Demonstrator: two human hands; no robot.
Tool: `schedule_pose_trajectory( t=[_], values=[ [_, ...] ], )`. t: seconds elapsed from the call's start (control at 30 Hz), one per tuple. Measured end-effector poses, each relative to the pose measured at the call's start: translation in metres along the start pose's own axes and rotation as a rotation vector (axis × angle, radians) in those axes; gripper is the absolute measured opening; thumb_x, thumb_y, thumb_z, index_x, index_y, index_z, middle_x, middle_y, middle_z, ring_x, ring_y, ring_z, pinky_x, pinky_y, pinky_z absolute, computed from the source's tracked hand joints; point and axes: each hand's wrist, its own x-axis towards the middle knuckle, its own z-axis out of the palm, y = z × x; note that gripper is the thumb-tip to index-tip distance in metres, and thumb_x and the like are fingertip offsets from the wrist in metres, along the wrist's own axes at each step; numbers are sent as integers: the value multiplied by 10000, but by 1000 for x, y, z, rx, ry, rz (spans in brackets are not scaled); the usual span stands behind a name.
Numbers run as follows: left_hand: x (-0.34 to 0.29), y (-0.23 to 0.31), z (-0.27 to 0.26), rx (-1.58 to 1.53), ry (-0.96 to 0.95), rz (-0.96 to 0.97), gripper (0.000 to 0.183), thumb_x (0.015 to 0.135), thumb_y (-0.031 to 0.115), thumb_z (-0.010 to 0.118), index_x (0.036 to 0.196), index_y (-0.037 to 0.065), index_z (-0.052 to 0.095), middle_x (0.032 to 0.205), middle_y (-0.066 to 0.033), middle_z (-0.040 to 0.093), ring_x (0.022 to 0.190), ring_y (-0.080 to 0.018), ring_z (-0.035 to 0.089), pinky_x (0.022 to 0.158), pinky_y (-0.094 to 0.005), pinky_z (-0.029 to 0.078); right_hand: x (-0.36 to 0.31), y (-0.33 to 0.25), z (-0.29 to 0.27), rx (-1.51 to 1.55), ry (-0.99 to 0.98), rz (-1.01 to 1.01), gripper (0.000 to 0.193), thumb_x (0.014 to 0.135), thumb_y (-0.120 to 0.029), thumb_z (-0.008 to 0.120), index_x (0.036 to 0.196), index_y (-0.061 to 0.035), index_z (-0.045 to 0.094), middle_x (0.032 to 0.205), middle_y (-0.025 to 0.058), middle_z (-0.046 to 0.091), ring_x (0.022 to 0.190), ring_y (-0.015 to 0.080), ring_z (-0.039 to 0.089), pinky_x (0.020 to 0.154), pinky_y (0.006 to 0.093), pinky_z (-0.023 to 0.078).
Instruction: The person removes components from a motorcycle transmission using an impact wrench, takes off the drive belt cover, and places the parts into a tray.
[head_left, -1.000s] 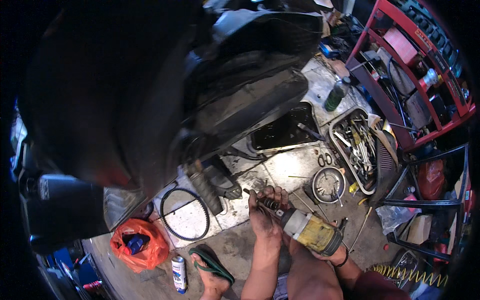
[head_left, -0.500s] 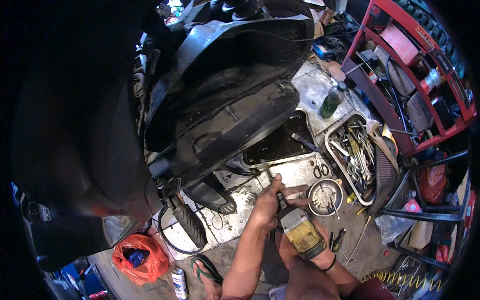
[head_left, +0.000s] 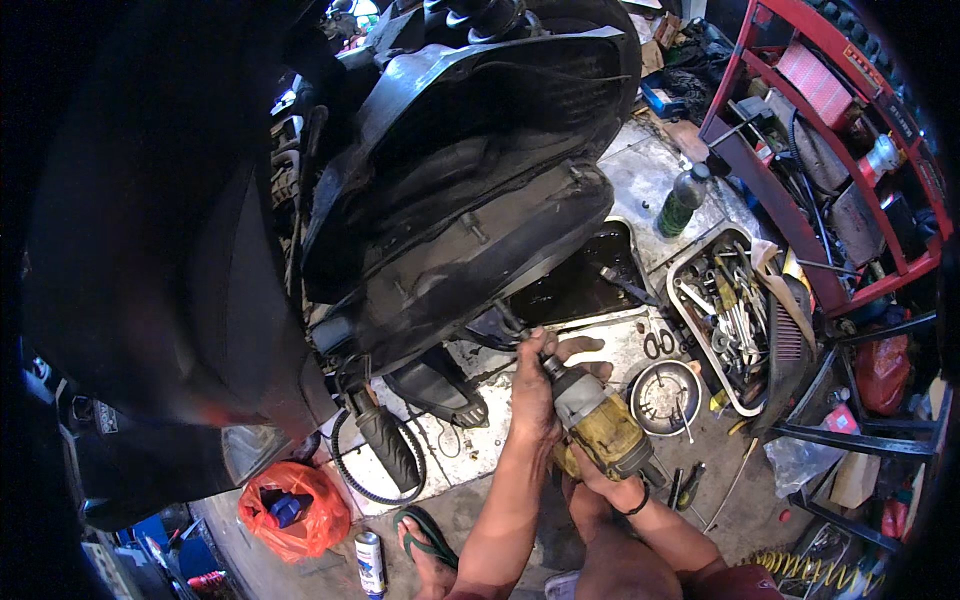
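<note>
A yellow and grey impact wrench (head_left: 603,432) is held between my hands, its nose tilted toward the black motorbike bodywork (head_left: 430,270). My left hand (head_left: 533,395) is closed around the front end, thumb and fingers on either side of it. Beneath the tool's body, my right hand (head_left: 612,488) grips it at the back; the handle is mostly hidden. Just beyond my left hand lies the dark tray (head_left: 560,322) of oily liquid, partly covered by the bodywork. A round metal bowl (head_left: 640,405) with small parts sits to the right of the wrench.
A tray (head_left: 750,405) of wrenches stands at the right, near scissors (head_left: 660,345) and a green bottle (head_left: 683,200). Farther right is a red rack (head_left: 745,60). An orange plastic bag (head_left: 325,535), a spray can (head_left: 370,565) and a black ribbed grip (head_left: 388,450) lie at the left.
Both hands have moved the impact wrench forward, bringing its nose nearer the bodywork and the liquid-filled tray. The whole view has shifted slightly.
</note>
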Motion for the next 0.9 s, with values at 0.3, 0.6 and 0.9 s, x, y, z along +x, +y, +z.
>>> schedule_pose_trajectory(
  t=[0.3,0.6,0.9],
  values=[
    [8,8,-6,5,5,11,289,926,387,526,816,125,475,726,-77,567,635,-275,631,601,-388,535,23,33,30,328,-43,150,660,764,-102,738,1340,-7,429,1235,113,571,1094,213,575,935,318,477],
    [15,7,-17,-24,30,30,266,925,361,565,858,108,517,754,-90,612,617,-261,652,579,-372,539,29,32,38,591,18,128,519,802,-42,681,1273,-8,465,1153,108,610,1060,219,599,912,326,494],
    [8,7,-11,78,105,76,317,952,395,510,1026,88,517,828,-100,625,717,-264,648,640,-379,538,49,35,30,594,231,117,374,654,-207,766,925,-11,599,868,165,587,793,363,571,697,423,462]
  ],
)
